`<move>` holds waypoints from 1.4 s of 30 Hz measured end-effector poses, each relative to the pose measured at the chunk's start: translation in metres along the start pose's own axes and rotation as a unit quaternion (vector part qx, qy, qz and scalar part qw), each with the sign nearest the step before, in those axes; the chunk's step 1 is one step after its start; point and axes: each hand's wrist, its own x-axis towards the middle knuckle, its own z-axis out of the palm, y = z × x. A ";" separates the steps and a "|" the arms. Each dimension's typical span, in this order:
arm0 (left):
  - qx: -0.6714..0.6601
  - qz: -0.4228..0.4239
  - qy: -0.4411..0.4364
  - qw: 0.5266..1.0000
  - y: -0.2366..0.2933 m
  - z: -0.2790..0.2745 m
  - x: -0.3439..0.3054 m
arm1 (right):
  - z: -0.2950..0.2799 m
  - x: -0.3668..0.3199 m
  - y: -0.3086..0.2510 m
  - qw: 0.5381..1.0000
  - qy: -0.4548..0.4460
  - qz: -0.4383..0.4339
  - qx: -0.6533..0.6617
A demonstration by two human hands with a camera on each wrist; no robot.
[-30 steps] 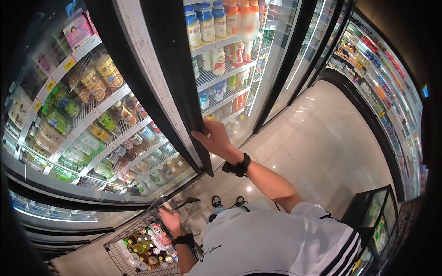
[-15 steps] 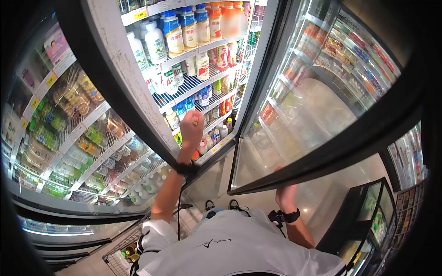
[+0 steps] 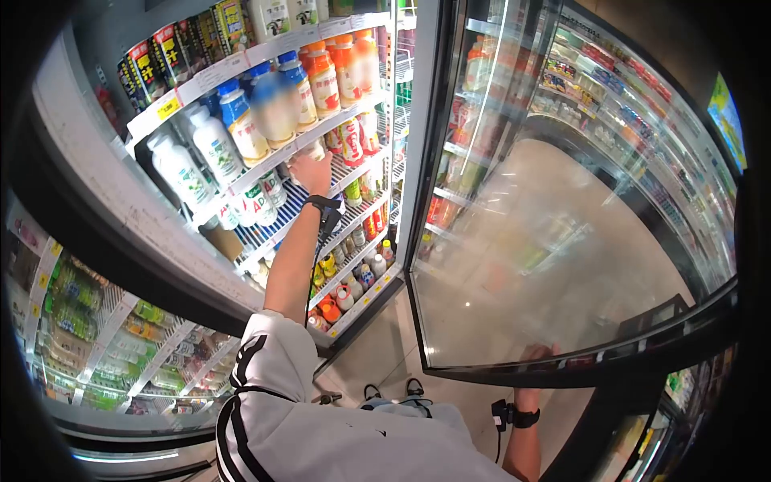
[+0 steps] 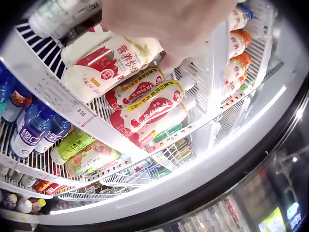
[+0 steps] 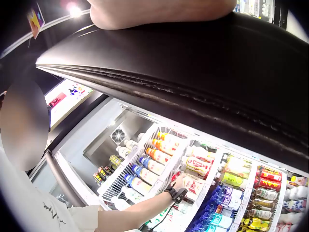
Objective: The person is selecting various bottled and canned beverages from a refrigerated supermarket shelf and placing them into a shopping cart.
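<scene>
My left hand [image 3: 312, 170] reaches into the open drinks cooler, onto a middle shelf. It grips a white plastic bottle with a red label [image 4: 108, 65] around its upper end; in the left wrist view the hand hides the bottle's cap. Beside that bottle lean red-and-white bottles [image 4: 152, 106] with yellow bands. My right hand [image 5: 164, 10] holds the black frame of the glass door [image 3: 562, 373], low on its outer edge. Through the glass its fingers show faintly in the head view. The door stands swung out to the right.
Orange-capped bottles [image 3: 321, 79] and white bottles [image 3: 215, 146] fill the shelf above my left hand. Cans [image 3: 169, 52] stand higher up. Blue bottles [image 4: 35, 126] line a lower shelf. A white cooler side wall [image 3: 104, 145] borders the opening at left.
The right hand first gripped the door edge, and the door swung wide to the right. My left hand left the shopping cart's handle, rose and went into the cooler to the bottle.
</scene>
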 end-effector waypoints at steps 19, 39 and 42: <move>-0.212 0.243 -0.015 0.947 -0.015 -0.007 -0.044 | -0.029 0.003 0.010 1.000 -0.005 0.024 -0.001; -0.754 -0.113 -0.330 0.557 0.006 -0.388 -0.279 | 0.138 -0.061 0.034 0.999 -0.005 0.025 0.047; -0.717 -0.102 -0.280 0.630 -0.022 -0.411 -0.288 | 0.155 -0.068 0.029 0.981 -0.152 0.089 0.079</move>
